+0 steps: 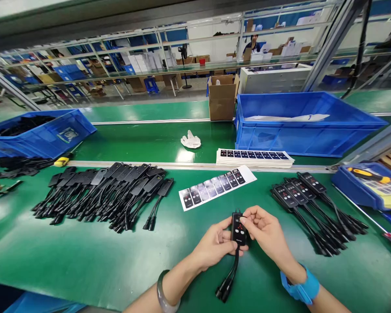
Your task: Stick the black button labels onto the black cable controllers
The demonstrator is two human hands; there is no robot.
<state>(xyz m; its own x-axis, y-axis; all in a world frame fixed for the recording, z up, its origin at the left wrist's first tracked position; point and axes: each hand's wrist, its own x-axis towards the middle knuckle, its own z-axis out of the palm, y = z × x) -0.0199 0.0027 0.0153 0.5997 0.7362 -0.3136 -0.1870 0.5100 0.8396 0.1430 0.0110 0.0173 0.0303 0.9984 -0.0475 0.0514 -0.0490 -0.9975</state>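
A small black cable controller [239, 234] with a printed front label is held upright over the green bench, its two connector cables [226, 282] hanging toward me. My left hand [215, 245] is closed around its left side and lower end. The thumb and fingers of my right hand [260, 226] pinch its upper right edge, with the thumb on the label face. Beyond my hands lies a label sheet [215, 188] with a row of black stickers. To the right sits a group of labelled controllers [299, 191]; at left is a large pile of controllers [117, 187].
Behind stand a stack of label sheets [254, 163], a large blue bin [309, 134], a cardboard box [222, 102] and a white glove [190, 140]. Another blue bin [42, 139] is far left, near a yellow tool [62, 161]. A small blue tray [358, 189] sits right.
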